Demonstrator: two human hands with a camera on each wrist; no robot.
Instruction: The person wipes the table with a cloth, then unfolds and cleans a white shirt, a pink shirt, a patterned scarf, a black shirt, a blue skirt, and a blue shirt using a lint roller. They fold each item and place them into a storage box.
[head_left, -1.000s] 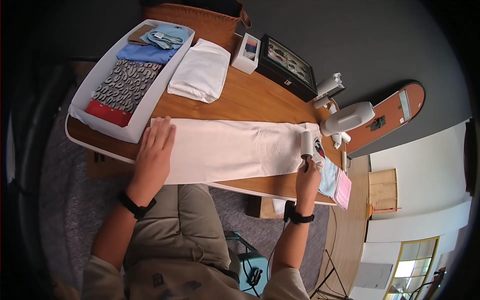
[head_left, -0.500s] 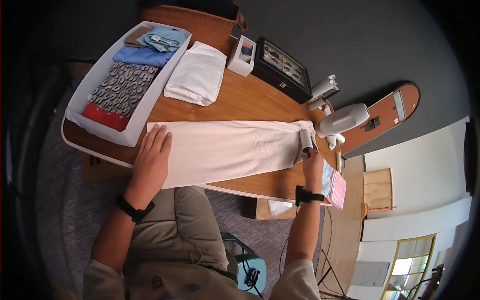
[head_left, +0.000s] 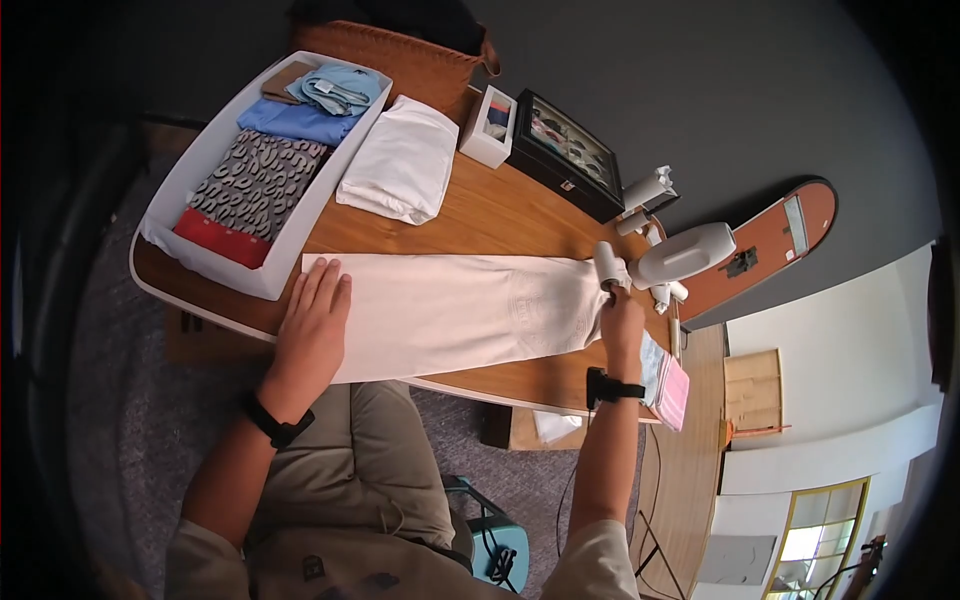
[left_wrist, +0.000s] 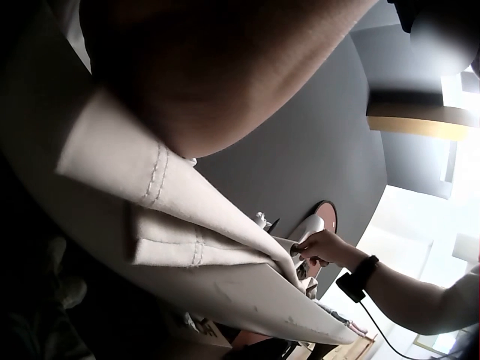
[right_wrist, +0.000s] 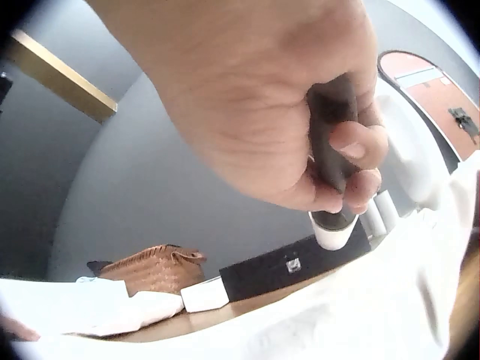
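Observation:
A long folded cream garment [head_left: 430, 310] lies across the wooden table, with faint raised stitching towards its right end. Spread flat, my left hand [head_left: 312, 330] rests on its left end, fingers straight. My right hand [head_left: 622, 330] grips a lint roller by its dark handle [right_wrist: 326, 142]. The white lint roller head [head_left: 605, 263] is over the garment's bunched right end. In the left wrist view, layered hems of the garment [left_wrist: 112, 150] hang at the table's edge, close under the left arm.
A white bin [head_left: 275, 270] of folded clothes stands at the left, beside folded white cloth [head_left: 400, 160]. Behind are a brown basket [head_left: 390, 55], a small white box [head_left: 488, 145] and a black display case [head_left: 565, 165]. A white bottle [head_left: 685, 255] and folded pink cloth [head_left: 672, 395] sit right.
My right hand has carried the lint roller slightly away from my body, towards the garment's far right edge; the fabric there is more bunched. The left hand stays at the left end.

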